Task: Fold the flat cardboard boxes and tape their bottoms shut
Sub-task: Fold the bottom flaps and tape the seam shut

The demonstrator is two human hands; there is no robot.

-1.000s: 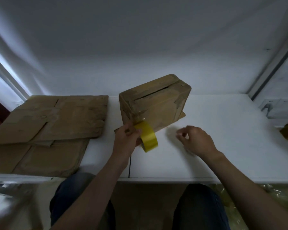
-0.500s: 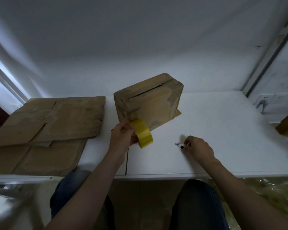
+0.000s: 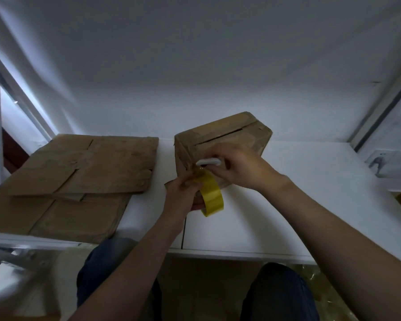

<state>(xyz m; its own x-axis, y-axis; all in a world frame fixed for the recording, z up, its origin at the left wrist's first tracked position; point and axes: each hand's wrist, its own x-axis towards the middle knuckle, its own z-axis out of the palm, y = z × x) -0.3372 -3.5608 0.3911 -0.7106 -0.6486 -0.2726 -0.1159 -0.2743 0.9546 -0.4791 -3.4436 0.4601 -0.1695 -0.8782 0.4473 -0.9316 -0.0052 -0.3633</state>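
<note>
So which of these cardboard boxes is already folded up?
The box in the middle: it stands assembled, sides and top formed, while the flat boxes to its left lie stacked as sheets.
</note>
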